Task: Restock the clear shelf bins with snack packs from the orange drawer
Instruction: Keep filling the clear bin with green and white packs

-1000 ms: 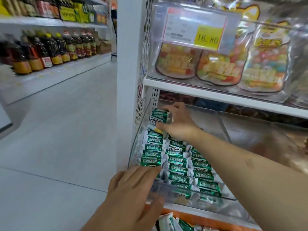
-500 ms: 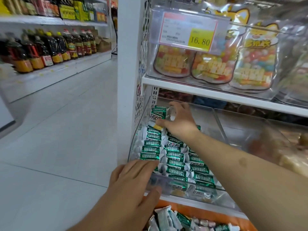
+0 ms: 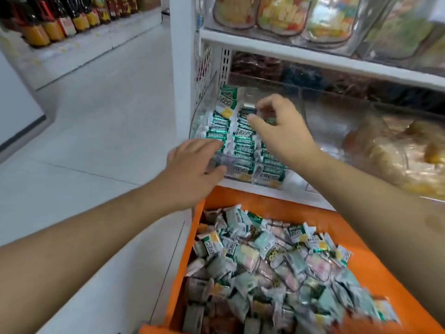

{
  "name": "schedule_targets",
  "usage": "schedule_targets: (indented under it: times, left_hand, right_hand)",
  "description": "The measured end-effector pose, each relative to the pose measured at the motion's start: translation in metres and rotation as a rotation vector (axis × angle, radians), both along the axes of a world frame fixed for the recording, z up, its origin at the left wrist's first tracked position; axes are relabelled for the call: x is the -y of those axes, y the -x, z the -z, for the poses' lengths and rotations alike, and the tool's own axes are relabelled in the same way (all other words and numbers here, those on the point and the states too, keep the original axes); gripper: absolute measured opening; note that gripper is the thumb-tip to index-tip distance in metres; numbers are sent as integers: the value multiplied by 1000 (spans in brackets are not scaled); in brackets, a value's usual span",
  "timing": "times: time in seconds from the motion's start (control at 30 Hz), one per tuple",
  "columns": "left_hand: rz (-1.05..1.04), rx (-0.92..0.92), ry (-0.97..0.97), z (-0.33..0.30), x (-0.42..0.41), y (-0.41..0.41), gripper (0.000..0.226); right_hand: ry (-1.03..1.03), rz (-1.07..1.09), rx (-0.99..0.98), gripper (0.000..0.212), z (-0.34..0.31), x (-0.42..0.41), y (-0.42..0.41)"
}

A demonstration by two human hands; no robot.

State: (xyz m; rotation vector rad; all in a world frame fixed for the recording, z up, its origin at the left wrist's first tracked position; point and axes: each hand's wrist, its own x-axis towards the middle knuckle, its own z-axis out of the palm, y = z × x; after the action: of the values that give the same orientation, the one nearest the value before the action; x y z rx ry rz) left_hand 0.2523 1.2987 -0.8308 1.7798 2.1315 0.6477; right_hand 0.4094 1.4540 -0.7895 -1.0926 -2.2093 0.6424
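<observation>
A clear shelf bin (image 3: 302, 102) holds neat rows of green snack packs (image 3: 243, 145), with one pack (image 3: 227, 100) standing upright at the back of the left row. My right hand (image 3: 281, 126) reaches into the bin over the middle row, fingers curled, thumb and forefinger pinching a green pack at the back. My left hand (image 3: 192, 169) rests with straight fingers on the bin's front left corner. Below the shelf, the orange drawer (image 3: 265, 201) is pulled out and heaped with loose snack packs (image 3: 265, 261).
A second clear bin (image 3: 397, 150) with yellowish snacks sits to the right. Bags of coloured sweets (image 3: 277, 15) fill the shelf above. The white shelf post (image 3: 183, 68) borders the bin on the left. Across the pale-floored aisle stand bottles (image 3: 60, 20).
My right hand left the upright pack at the back of the left row and shifted right to the middle row. The view tipped down, bringing the orange drawer into sight. My left hand stayed at the bin's front.
</observation>
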Motion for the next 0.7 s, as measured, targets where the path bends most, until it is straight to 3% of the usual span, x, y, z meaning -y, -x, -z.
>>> schedule_targets:
  times: [0.17, 0.4, 0.57, 0.7]
  left_hand:
    - [36, 50, -29, -8, 26, -34, 49]
    - [136, 82, 259, 32, 47, -64, 51]
    - [94, 73, 499, 84, 32, -69, 46]
    - [80, 81, 518, 118, 1, -80, 65]
  right_hand:
    - [197, -172, -44, 17, 15, 77, -73]
    - [404, -130, 213, 17, 101, 127, -138]
    - [526, -22, 335, 34, 167, 112, -141]
    - [553, 35, 338, 56, 209, 82, -129]
